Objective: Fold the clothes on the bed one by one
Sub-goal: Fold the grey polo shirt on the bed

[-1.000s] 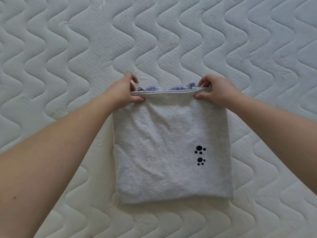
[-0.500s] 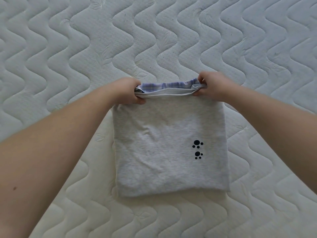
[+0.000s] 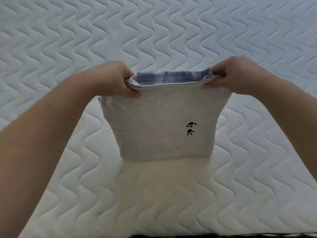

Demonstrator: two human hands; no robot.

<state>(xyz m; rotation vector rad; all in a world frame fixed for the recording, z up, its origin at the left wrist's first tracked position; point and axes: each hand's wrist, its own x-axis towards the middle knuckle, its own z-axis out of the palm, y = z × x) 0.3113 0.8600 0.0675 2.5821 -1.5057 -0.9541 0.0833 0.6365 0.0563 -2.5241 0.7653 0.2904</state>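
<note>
Left hand [image 3: 111,79], right hand [image 3: 235,74] each pinch top corners of folded shirt [image 3: 159,124], lifted off mattress [image 3: 51,40] near front edge; loose pinch risks layers slipping, fold opening

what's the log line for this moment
left hand: grips shirt corner | right hand: grips other corner | shirt: folded, far edge lifted | mattress

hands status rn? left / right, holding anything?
Left hand: closed, gripping the top left corner of the folded grey garment.
Right hand: closed, gripping the top right corner of the same garment.
</note>
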